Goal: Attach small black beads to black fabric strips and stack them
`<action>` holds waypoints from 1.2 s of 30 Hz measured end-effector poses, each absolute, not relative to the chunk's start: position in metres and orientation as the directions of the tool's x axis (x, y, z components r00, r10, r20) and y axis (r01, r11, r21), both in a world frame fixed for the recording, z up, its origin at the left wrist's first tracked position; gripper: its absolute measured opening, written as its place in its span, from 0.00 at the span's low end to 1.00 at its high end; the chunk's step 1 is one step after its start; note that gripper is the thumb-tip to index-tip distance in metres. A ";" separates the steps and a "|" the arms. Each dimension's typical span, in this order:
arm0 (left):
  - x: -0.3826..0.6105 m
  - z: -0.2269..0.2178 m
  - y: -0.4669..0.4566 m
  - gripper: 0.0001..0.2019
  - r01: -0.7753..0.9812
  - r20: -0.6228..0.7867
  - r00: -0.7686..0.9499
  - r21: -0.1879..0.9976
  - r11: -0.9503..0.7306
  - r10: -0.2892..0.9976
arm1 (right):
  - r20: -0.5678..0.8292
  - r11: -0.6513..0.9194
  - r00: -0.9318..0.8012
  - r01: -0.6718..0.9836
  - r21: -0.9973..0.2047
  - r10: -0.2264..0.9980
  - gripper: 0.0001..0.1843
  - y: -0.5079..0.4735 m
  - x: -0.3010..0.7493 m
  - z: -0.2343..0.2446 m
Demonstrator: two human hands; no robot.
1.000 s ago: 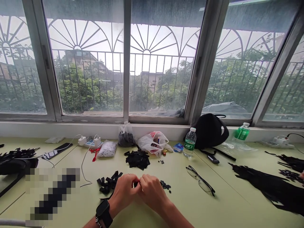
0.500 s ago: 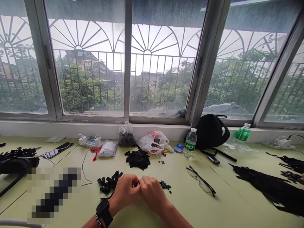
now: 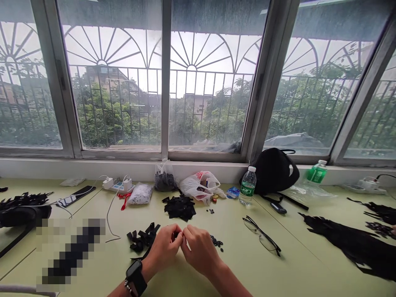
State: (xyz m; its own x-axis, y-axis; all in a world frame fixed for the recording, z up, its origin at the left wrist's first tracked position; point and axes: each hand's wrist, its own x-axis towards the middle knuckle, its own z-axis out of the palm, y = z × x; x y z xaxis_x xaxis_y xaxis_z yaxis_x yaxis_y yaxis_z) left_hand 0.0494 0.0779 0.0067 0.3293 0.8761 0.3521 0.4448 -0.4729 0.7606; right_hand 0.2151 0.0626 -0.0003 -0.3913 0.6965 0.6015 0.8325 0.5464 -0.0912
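My left hand (image 3: 167, 244), with a black watch (image 3: 135, 274) and a bead bracelet on its wrist, is closed in a pinch. A bit of something small and black (image 3: 176, 234) shows within its curled fingers, its kind hidden. My right hand (image 3: 199, 249) has its fingers bent and pressed together, their tips meeting the left fingertips; what they grip is covered. Left of my left hand lies a heap of short black fabric strips (image 3: 139, 239). Small dark rings or beads (image 3: 216, 242) are scattered just beyond my right hand, partly hidden by it. Farther back rests a second pile of black strips (image 3: 179, 207).
Eyeglasses (image 3: 262, 237) lie right of my hands. Behind stand a water bottle (image 3: 248, 186), a black bag (image 3: 272, 171), a white plastic bag (image 3: 201, 187) and a power strip (image 3: 119, 185). Long black fabric (image 3: 343, 241) spreads at right; a phone (image 3: 77, 196) lies left.
Both hands have shifted very slightly upward in the view, with the right fingers turning a little. The fingertips still meet. Everything on the table stays put.
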 end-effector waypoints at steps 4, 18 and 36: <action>0.049 0.003 0.081 0.17 0.451 0.375 0.228 0.777 -0.439 0.899 | 0.652 0.508 -0.277 0.840 -0.193 0.706 0.10 0.064 0.219 0.007; 0.051 0.012 0.086 0.26 0.189 0.325 0.169 0.916 -0.354 0.930 | 0.594 0.435 -0.096 0.774 -0.460 0.799 0.17 0.067 0.215 0.000; 0.051 0.014 0.084 0.24 0.197 0.286 0.211 0.924 -0.327 0.935 | 0.630 0.555 -0.196 0.704 -0.443 0.752 0.12 0.064 0.214 0.003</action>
State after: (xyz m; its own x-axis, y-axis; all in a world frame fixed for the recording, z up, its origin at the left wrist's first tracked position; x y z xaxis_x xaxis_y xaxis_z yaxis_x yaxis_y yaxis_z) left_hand 0.0511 0.0844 0.0140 0.2107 0.9348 0.2860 0.1967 -0.3271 0.9243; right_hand 0.2137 0.0641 0.0032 -0.1965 0.7517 0.6296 0.7044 0.5549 -0.4427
